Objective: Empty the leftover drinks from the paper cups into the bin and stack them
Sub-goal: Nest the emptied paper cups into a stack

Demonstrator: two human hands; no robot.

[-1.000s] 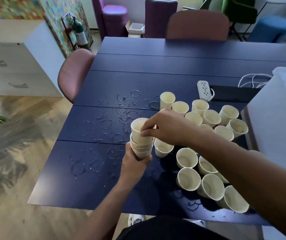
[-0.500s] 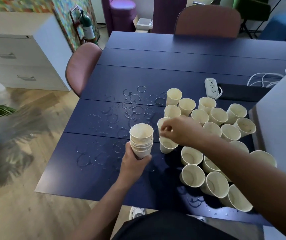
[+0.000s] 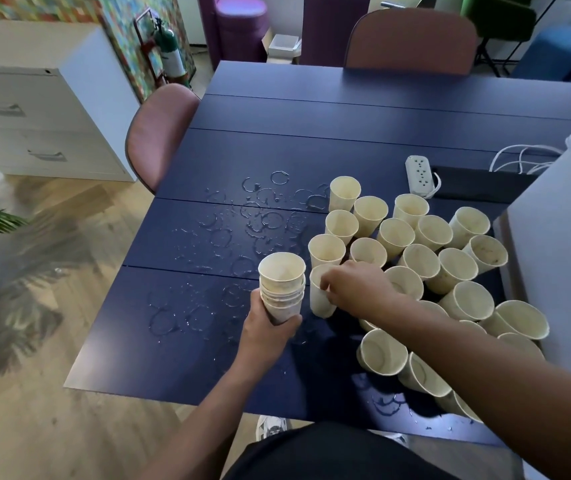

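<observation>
My left hand (image 3: 270, 332) grips the lower part of a stack of cream paper cups (image 3: 282, 285), held upright just above the dark blue table (image 3: 277, 133). Right beside the stack, my right hand (image 3: 353, 289) pinches the rim of a single paper cup (image 3: 320, 299) that stands on the table. Several more loose cups (image 3: 426, 251) crowd the table to the right; some lean. A white bin (image 3: 564, 258) stands at the right edge, only partly in view.
Wet ring marks and droplets (image 3: 242, 230) cover the table left of the cups. A white power strip (image 3: 419, 174) with its cable lies behind them. Pink chairs (image 3: 159, 133) stand at the table's left and far side. A filing cabinet (image 3: 34, 123) is on the left.
My right hand left the top of the stack and moved right and down onto a single cup's rim. The left hand kept holding the stack.
</observation>
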